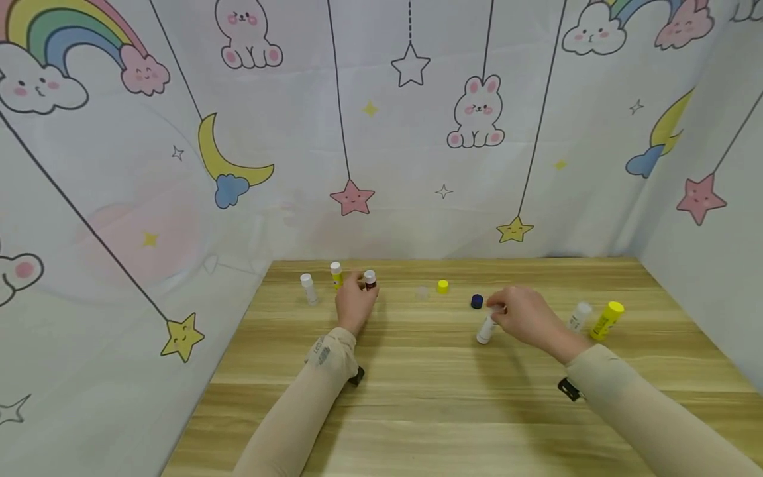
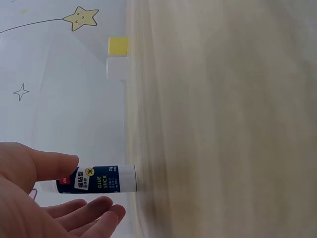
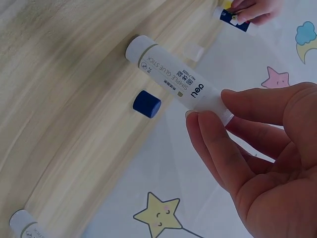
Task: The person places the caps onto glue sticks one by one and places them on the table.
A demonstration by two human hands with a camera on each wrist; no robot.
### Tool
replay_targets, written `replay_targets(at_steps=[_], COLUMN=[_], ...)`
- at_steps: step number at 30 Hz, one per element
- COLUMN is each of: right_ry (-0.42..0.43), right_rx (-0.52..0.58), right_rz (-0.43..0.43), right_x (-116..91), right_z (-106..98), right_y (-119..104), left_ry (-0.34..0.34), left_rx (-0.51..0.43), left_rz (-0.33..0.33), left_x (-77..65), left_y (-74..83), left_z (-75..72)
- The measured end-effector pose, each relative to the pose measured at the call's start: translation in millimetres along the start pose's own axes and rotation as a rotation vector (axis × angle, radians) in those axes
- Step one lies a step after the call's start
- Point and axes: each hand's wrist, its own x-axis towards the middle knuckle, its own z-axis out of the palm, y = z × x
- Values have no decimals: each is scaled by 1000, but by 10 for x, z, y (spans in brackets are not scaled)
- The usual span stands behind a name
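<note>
The right hand (image 1: 521,315) pinches one end of the white glue stick (image 3: 171,74) between thumb and fingertips, most of the barrel reaching down from the grip and a blue cap (image 3: 147,104) just left of those fingertips; a light, square pinch should keep the barrel from swinging. The left hand (image 1: 356,306) curves about the dark blue glue stick (image 2: 101,179), thumb by its upper end, but I cannot tell whether the fingers press it; even contact from both sides would likely steady it best.

Left hand (image 2: 27,206) around navy glue stick (image 2: 102,179)
</note>
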Motion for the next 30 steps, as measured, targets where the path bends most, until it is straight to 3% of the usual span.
replay_targets(at_steps=[30], right_ry=[-20], right_rx=[-46], right_rz=[46], right_x=[-215], right_z=[-233], right_y=[261], left_ry=[-19], left_rx=[8], left_rz=[-13], left_x=[25], left_y=[7], left_z=[34])
